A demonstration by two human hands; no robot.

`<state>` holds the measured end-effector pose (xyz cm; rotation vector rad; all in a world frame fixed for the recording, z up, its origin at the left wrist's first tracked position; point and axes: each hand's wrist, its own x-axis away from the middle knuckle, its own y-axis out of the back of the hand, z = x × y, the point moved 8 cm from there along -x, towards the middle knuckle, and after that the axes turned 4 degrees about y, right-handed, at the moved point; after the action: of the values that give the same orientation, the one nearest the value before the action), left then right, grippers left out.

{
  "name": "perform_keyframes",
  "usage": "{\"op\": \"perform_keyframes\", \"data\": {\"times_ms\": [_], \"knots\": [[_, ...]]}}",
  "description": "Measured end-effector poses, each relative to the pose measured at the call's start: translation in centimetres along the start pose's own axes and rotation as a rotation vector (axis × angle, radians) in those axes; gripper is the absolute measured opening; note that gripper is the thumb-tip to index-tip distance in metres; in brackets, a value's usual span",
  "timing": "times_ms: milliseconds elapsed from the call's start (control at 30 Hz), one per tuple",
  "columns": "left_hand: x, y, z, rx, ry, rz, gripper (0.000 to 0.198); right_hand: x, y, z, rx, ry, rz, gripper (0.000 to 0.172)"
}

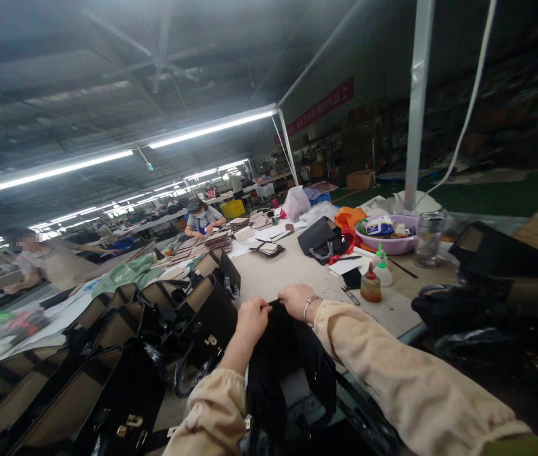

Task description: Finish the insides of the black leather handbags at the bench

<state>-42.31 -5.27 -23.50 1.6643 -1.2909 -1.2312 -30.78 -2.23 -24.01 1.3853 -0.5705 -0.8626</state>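
A black handbag [292,354] is in front of me at the near edge of the table. My left hand [252,318] pinches its top edge from the left. On the same edge, a little to the right, my right hand [297,300] is closed with the fingers pressed together. The bag hangs down below both hands, and its lower part is dark and hard to make out. Just left of my left hand stands a black handbag with a gold clasp [210,341] and a plastic-wrapped handle.
Rows of open black bags [121,380] crowd the left side. A red-capped glue bottle [371,285], a white bottle with a green tip [383,269], a glass jar [430,239] and a purple basket [387,242] stand to the right. Two co-workers [203,218] are across the tables.
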Motion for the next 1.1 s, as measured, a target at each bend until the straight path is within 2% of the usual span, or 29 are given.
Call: {"op": "perform_keyframes", "data": {"times_ms": [267, 1100], "knots": [[0.03, -0.06, -0.43, -0.124, 0.017, 0.005, 0.011, 0.09, -0.05, 0.17, -0.004, -0.010, 0.015, 0.028], [-0.42, -0.33, -0.28, -0.199, 0.157, 0.029, 0.022, 0.14, -0.17, -0.08, -0.029, -0.033, 0.003, 0.031]]}}
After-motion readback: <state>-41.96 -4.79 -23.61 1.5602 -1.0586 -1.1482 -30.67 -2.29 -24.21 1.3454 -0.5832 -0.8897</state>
